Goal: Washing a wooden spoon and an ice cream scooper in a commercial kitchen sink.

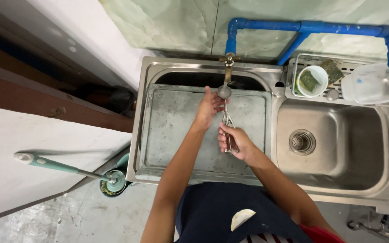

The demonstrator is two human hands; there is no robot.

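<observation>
My right hand [236, 144] grips the handles of a metal scoop [225, 108], a spring-handled tool whose round bowl points up toward the brass tap [228, 66]. My left hand [209, 108] has its fingers spread and touches the scoop's bowl and neck from the left. Both hands are over a flat metal tray [172, 130] that lies across the left basin of a steel double sink [266, 180]. No water stream can be made out.
The right basin [334, 144] has a round drain strainer. On a rack behind it stand a white cup with a green scrubber [311, 81], a sponge and a clear plastic container [368, 85]. A blue pipe [311, 29] runs along the wall. A mop [68, 168] stands at left.
</observation>
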